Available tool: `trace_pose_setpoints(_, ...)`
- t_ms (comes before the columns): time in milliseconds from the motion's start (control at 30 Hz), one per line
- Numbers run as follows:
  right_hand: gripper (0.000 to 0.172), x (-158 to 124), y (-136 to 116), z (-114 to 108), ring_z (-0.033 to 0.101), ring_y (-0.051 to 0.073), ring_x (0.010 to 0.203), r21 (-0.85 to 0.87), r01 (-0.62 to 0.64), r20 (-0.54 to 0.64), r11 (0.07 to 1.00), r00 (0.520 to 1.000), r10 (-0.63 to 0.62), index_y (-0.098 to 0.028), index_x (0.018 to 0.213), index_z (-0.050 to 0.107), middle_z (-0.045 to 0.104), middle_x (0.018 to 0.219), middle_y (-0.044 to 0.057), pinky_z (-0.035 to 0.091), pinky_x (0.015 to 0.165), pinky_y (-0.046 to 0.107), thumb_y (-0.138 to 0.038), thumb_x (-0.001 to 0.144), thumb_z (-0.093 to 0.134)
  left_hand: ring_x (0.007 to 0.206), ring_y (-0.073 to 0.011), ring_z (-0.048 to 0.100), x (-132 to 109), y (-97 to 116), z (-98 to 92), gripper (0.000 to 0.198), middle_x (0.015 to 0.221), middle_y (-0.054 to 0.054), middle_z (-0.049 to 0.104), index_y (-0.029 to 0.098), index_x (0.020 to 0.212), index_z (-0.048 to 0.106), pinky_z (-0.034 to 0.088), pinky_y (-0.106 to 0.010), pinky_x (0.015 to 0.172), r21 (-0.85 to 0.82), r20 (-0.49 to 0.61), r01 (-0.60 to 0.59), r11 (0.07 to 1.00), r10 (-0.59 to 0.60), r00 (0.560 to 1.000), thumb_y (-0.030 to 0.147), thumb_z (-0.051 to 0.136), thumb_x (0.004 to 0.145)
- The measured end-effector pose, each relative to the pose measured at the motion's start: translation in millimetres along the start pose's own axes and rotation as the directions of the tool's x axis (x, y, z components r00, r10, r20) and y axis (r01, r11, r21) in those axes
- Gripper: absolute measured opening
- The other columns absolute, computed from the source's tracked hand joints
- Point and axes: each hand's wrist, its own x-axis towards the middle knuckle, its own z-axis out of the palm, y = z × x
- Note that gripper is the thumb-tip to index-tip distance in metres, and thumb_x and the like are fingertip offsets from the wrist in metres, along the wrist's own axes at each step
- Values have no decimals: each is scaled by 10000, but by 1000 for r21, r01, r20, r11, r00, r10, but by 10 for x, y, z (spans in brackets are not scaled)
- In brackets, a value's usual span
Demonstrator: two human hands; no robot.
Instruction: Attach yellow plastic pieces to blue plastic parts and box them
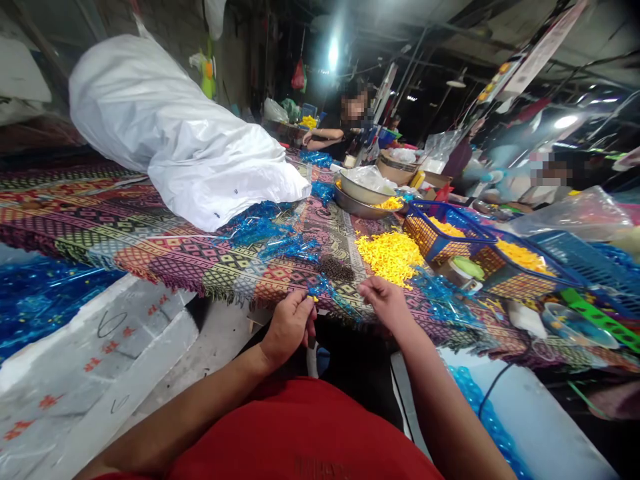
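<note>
My left hand is closed in a pinch at the table's near edge. Between its thumb and fingers is a small yellow plastic piece, with a bit of blue by the fingertips. To the right, my right hand has its fingertips pressed together by the near side of a heap of yellow plastic pieces; anything within them is too small to make out. A little pile of dark beads lies between and beyond the hands. Clear blue plastic pieces are strewn on the patterned cloth.
A large white sack lies across the table's left. Metal bowls and blue baskets of yellow pieces stand at right. White foam boxes flank me below. A co-worker sits across the table.
</note>
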Motion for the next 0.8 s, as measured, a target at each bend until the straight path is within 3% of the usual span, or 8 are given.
trace_pose_setpoints(33, 228, 39, 127, -30, 552, 153, 586, -167, -24, -64, 986, 998, 14, -170, 696, 600, 594, 628, 29, 408, 550, 257, -332, 817, 497, 317, -75, 414, 2, -6, -16, 276, 493, 23, 545, 178, 726, 487, 269, -175, 315, -32, -9, 7, 999, -8, 1000, 416, 408, 841)
trace_pose_setpoints(100, 230, 93, 320, -65, 572, 171, 671, -480, -40, -53, 876, 998, 16, -166, 699, 630, 622, 722, 71, 408, 611, 267, -280, 829, 479, 301, -65, 409, -1, -18, -46, 280, 498, 19, 554, 169, 731, 493, 270, -168, 307, -82, -17, 17, 997, -19, 1000, 418, 418, 833)
trace_pose_setpoints(200, 244, 111, 356, -28, 576, 194, 765, -663, 1, 24, 748, 1000, 19, -167, 705, 662, 631, 780, 108, 406, 676, 279, -236, 839, 471, 333, -70, 455, -21, -11, -68, 267, 527, 10, 565, 157, 748, 508, 321, -166, 326, -118, -6, 33, 993, -34, 999, 406, 444, 819)
trace_pose_setpoints(300, 241, 108, 116, 113, 573, 203, 861, -612, 97, 47, 785, 995, -86, -183, 861, 675, 648, 906, 104, 420, 752, 292, -278, 870, 454, 449, -91, 537, -47, 36, -71, 224, 645, -8, 589, 152, 777, 523, 410, -181, 385, -162, 19, 35, 986, -32, 999, 369, 472, 805)
trace_pose_setpoints(400, 278, 131, -205, 287, 580, 192, 888, -500, 243, 161, 831, 969, -186, -190, 976, 649, 658, 933, 83, 424, 787, 284, -335, 893, 427, 552, -112, 576, -72, 88, -77, 195, 753, -21, 585, 152, 818, 540, 470, -212, 443, -220, 50, 60, 974, -50, 998, 337, 484, 794)
trace_pose_setpoints(500, 240, 180, -412, 410, 588, 204, 870, -520, 279, 246, 807, 954, -171, -182, 993, 634, 654, 903, 92, 423, 739, 277, -301, 873, 465, 617, -126, 593, -93, 110, -97, 197, 820, -34, 575, 148, 867, 558, 509, -249, 509, -260, 67, 69, 963, -53, 996, 316, 482, 798)
trace_pose_setpoints(667, 225, 280, -416, 453, 605, 212, 845, -559, 256, 297, 788, 950, -97, -166, 1009, 624, 653, 929, 110, 424, 718, 277, -212, 830, 495, 680, -130, 608, -110, 117, -127, 219, 887, -43, 570, 146, 948, 582, 530, -285, 621, -278, 75, 65, 958, -46, 996, 289, 535, 789)
trace_pose_setpoints(800, 244, 281, -341, 411, 595, 226, 903, -379, 178, 209, 908, 972, -104, -151, 1012, 631, 658, 978, 119, 431, 785, 314, -174, 791, 531, 691, -133, 609, -102, 144, -134, 263, 903, -46, 574, 145, 970, 597, 531, -291, 640, -329, 59, 68, 942, -52, 997, 284, 612, 747)
